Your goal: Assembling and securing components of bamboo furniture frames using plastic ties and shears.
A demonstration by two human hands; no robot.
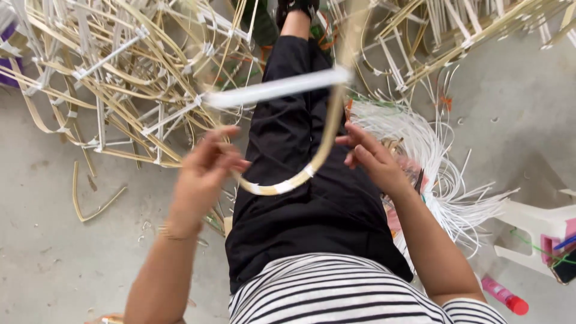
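At the centre of the frame, the left hand (207, 162) pinches one end of a curved cane strip (288, 183) while the right hand (372, 157) grips its other side, fingers closed on it. A white strip (276, 88) crosses above. A heap of cane frames (108, 78) fills the upper left; loose white strands (432, 156) lie on the floor (48, 240) at right.

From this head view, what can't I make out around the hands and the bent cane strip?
- Left hand fingertips: motion-blurred, grip unclear.
- Curved tan cane strip: upper end blurred, lost against the cane pile.
- White plastic stool: cut off by the right edge.
- Right hand palm: turned away.
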